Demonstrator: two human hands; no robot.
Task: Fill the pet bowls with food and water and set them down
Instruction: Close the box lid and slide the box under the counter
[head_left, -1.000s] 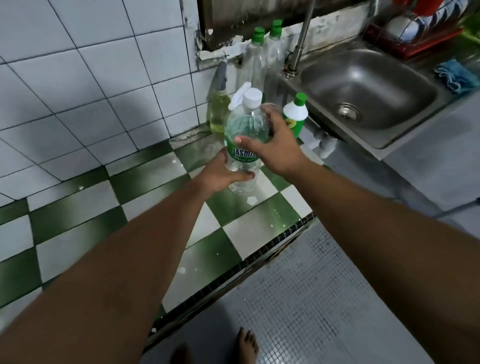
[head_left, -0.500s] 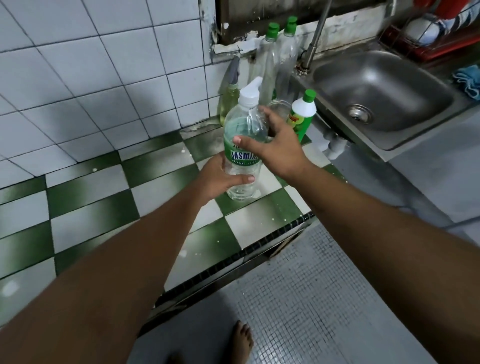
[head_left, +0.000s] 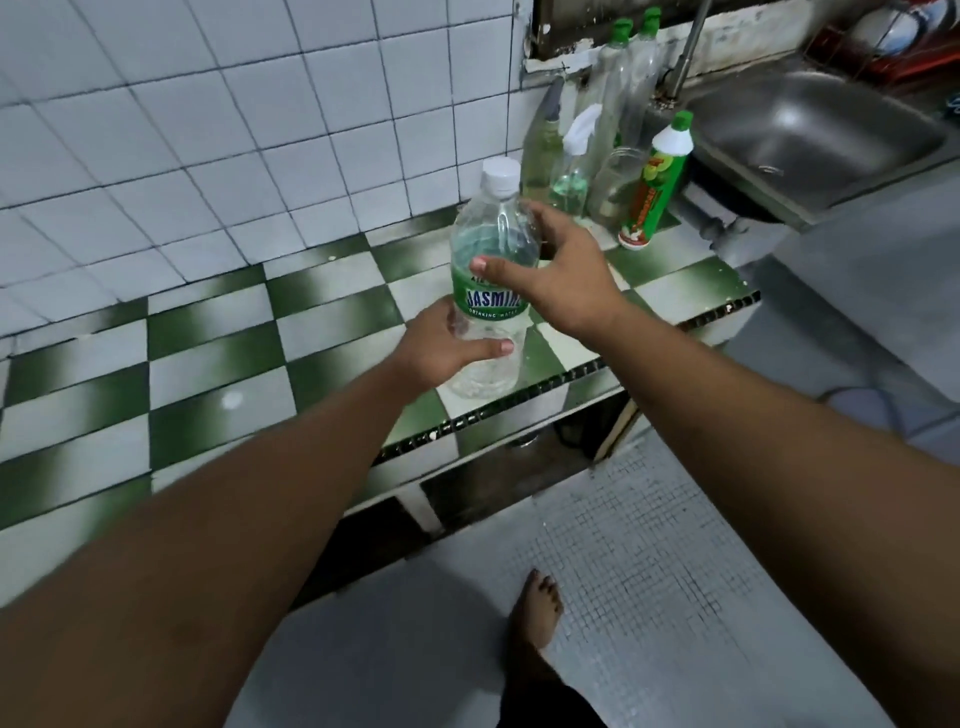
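Note:
A clear water bottle (head_left: 493, 244) with a green label and a white cap stands upright above the green-and-white checked counter (head_left: 208, 358), about half full. My left hand (head_left: 441, 348) grips its lower part, thumb across the front. My right hand (head_left: 566, 270) holds the bottle's upper half from the right, thumb on the front just above the label. No pet bowl is in view.
Behind the bottle stand several cleaning bottles, among them a white one with a green cap (head_left: 657, 182) and a spray bottle (head_left: 574, 161). A steel sink (head_left: 810, 135) lies at the right. A bare foot (head_left: 537, 608) stands on the grey mosaic floor below the counter edge.
The bottle has come away from the cleaning bottles, toward me and the counter's front edge, held by both hands. The view has shifted, so more floor shows.

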